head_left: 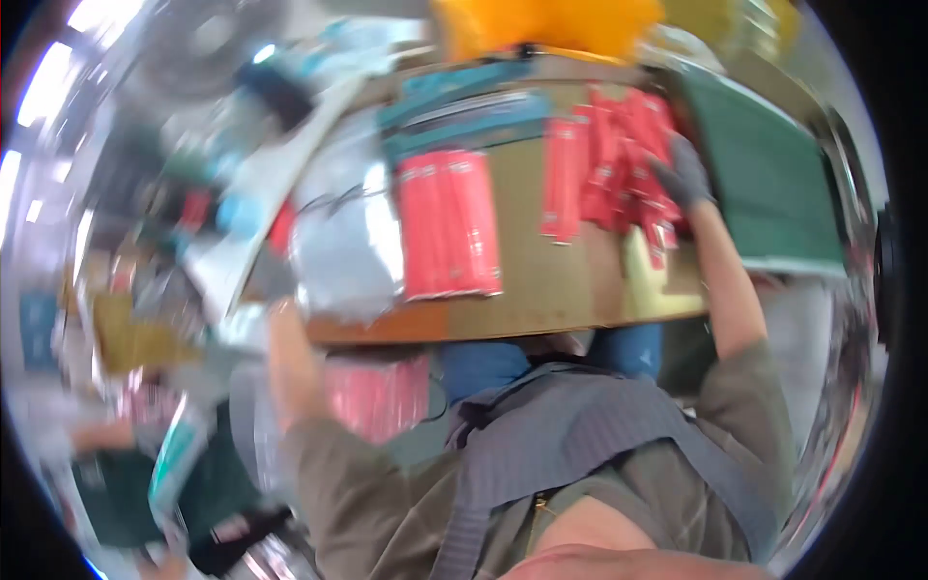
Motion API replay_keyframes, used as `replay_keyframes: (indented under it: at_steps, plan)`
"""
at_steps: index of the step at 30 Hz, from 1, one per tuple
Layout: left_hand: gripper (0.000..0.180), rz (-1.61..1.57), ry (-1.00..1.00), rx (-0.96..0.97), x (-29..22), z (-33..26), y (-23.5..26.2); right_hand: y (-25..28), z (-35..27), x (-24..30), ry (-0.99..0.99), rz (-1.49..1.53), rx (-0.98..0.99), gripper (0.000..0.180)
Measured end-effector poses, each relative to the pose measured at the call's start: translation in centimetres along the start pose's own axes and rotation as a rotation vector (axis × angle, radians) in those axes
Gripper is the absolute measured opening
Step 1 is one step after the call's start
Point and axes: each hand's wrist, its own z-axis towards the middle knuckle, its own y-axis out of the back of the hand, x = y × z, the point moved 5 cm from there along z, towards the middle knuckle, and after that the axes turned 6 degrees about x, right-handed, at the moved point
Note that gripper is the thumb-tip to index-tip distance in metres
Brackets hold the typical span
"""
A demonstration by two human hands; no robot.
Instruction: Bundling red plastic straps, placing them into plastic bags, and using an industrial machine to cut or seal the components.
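Observation:
My right hand [687, 175], in a grey glove, is at the right edge of a loose pile of red flat packets [619, 159]. Its thumb and fingers are spread and touch the packets. My left hand [272, 276], also gloved, is beside a clear plastic bag [345, 237] at the board's left edge. Motion smears its fingers, and a bit of red [281, 228] shows just beyond them. Between my hands, a neat row of red packets [448, 224] lies on a brown cardboard surface [527, 213]. A narrower red stack [562, 179] lies left of the loose pile.
Teal and grey strips [469, 111] lie at the back, below a yellow-orange bag [546, 24]. A dark green bin [759, 174] stands at right. More red packets in plastic [382, 396] sit below the board at left. Another person's arm [104, 437] shows at far left.

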Motion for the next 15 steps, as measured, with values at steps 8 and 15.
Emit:
replay_keyframes:
  at_steps: [8,15]
  plan:
    - [0.023,-1.416,0.067,0.317,-7.1,-10.7,15.2,-3.7,0.8,-8.2,-0.713,0.259,0.131,0.098]
    - [0.058,-1.4,-0.46,0.394,-32.8,-10.0,25.6,-2.3,0.8,-9.7,-0.897,0.632,-0.021,0.103]
